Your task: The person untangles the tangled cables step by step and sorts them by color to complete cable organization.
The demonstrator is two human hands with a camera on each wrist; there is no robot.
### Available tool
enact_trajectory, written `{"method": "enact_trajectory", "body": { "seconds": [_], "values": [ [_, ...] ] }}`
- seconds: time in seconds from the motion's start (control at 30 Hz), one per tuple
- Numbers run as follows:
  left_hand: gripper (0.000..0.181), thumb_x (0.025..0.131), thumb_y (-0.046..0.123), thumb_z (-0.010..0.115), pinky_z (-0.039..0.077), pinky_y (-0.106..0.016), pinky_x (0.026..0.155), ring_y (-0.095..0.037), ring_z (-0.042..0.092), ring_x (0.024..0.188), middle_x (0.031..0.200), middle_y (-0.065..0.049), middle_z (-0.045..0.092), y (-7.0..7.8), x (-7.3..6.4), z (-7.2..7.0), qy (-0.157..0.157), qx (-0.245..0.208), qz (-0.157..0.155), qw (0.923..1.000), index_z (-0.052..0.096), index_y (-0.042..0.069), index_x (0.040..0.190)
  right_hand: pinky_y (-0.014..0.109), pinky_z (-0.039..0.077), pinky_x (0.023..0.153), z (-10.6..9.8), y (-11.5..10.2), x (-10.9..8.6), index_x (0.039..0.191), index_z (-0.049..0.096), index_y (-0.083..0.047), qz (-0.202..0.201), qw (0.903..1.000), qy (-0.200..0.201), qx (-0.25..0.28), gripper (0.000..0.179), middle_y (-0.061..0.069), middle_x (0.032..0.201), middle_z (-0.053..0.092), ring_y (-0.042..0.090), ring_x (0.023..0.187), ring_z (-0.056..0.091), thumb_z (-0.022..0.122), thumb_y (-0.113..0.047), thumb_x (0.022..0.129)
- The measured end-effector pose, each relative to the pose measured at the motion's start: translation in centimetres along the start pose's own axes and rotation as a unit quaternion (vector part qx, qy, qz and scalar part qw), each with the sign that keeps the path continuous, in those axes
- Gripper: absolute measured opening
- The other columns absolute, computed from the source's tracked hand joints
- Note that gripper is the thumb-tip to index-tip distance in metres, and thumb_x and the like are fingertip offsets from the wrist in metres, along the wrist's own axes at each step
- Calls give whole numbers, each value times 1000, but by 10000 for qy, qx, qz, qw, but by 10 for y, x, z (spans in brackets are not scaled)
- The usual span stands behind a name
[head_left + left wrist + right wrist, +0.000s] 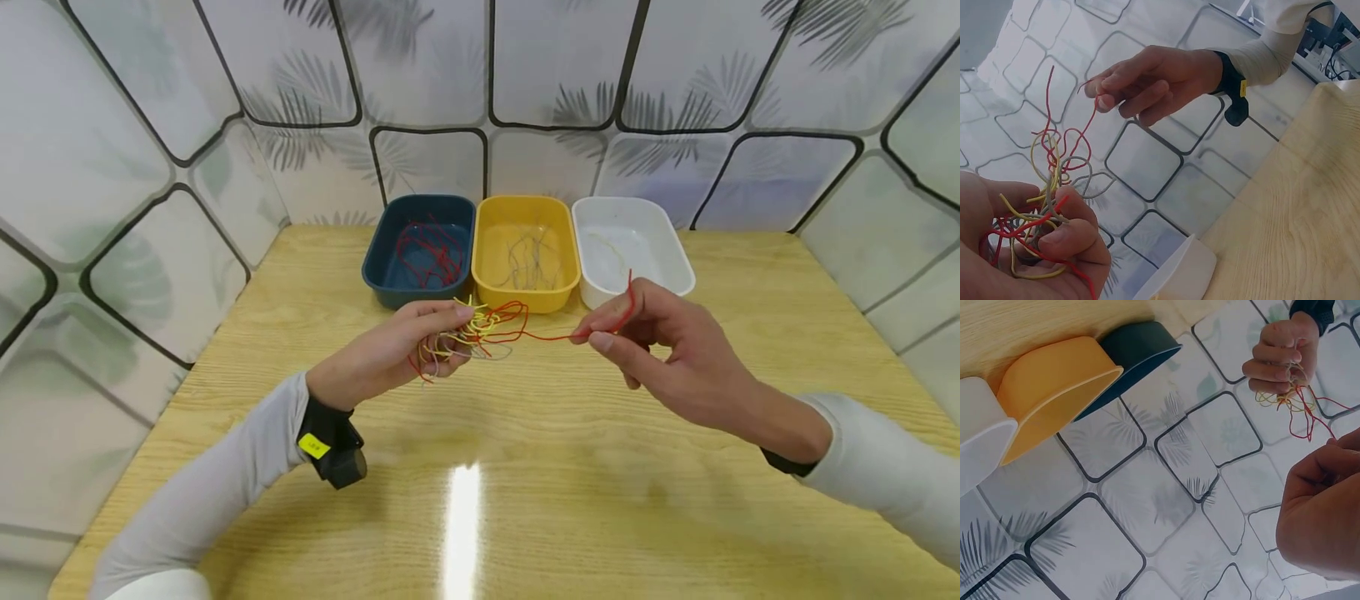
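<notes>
The left hand (411, 340) and right hand (690, 358) are both raised over the desk (397, 533), just in front of the bins and well apart from each other. The left forearm, in a grey sleeve (225, 471), slants up from the lower left, with a black wrist camera (337, 446) strapped below the palm. This hand grasps a tangled bundle of cords (482, 325), red, yellow and grey, its fingers curled around them and its thumb laid along the top; loops and loose ends stick out beyond the fingertips and below the hand. The right arm comes in from the lower right, the wrist turned so that the fingertips point at the bundle. Its thumb and index finger pinch a red cord (551, 337), while the other fingers bend loosely beneath. The cord runs nearly level from the bundle to that pinch, and its free end stands up beside the index finger. Behind the hands, side by side on the desk, are a dark blue bin (401, 296) with red cords inside, a yellow bin (528, 302) with grey ones, and a white bin (663, 242) with a pale yellow strand.
</notes>
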State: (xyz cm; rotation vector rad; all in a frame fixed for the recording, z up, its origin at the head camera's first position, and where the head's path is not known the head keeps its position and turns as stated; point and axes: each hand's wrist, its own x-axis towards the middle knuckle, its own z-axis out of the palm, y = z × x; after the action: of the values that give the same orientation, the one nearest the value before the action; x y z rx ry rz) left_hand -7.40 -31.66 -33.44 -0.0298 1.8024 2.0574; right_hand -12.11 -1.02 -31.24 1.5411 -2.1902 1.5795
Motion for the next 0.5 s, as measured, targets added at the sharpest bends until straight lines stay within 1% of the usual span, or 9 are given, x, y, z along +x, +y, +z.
{"method": "enact_trajectory", "body": {
  "seconds": [0.07,0.13,0.17,0.23,0.33,0.37,0.4,0.43,0.5],
  "values": [
    [23,109,28,45,38,-20,57,-8,56,64,79,3,66,1,0,0,23,-92,16,10000,58,13,99,20,45,50,1,2,0,92,59,-5,-371,9993,75,-25,12,-15,106,74,4,53,51,65,5,94],
    [25,109,30,44,37,-20,56,-8,54,62,77,2,65,1,1,0,81,-194,37,9998,58,13,97,15,42,50,3,5,1,92,60,-3,-1017,9945,92,-223,7,-7,103,75,1,55,49,64,-4,97],
    [26,109,30,44,36,-20,56,-8,51,61,75,2,63,2,1,-1,121,-306,62,9994,58,12,97,13,40,50,4,6,1,91,61,-3,-1410,9891,64,-430,10,-4,100,76,0,56,50,63,-9,99],
    [25,109,30,43,36,-20,58,-9,47,62,76,3,58,2,2,-4,223,-707,89,9972,56,12,98,10,38,52,6,5,2,88,62,-5,-2187,9711,-27,-952,20,1,94,76,-2,57,49,58,-18,103],
    [23,110,27,39,36,-20,58,-9,42,63,79,3,50,3,6,-13,391,-1584,125,9865,51,13,98,8,38,53,6,-1,3,85,59,-9,-3198,9337,-113,-1608,26,5,86,76,-2,57,52,52,-23,105],
    [22,111,26,38,35,-20,58,-10,40,64,80,2,47,2,7,-17,421,-1858,150,9816,50,13,98,8,39,53,6,-5,2,84,59,-10,-3372,9251,-122,-1742,26,3,85,76,-3,57,54,51,-22,105],
    [21,111,25,37,34,-20,57,-10,39,64,81,2,45,2,8,-20,440,-2069,159,9772,48,13,97,9,40,53,5,-8,1,83,59,-11,-3455,9205,-110,-1825,26,2,84,76,-3,56,54,51,-22,105],
    [21,111,24,37,33,-20,56,-10,38,64,81,1,44,1,9,-24,464,-2221,163,9738,47,13,95,9,41,54,4,-10,1,83,60,-11,-3472,9192,-77,-1854,26,2,84,76,-3,56,54,52,-22,105],
    [22,111,23,38,32,-20,55,-10,39,64,81,1,45,0,9,-28,486,-2278,169,9724,48,13,95,10,40,52,3,-12,2,82,62,-10,-3395,9226,104,-1829,27,1,82,75,-3,57,53,55,-24,104]
  ]
}}
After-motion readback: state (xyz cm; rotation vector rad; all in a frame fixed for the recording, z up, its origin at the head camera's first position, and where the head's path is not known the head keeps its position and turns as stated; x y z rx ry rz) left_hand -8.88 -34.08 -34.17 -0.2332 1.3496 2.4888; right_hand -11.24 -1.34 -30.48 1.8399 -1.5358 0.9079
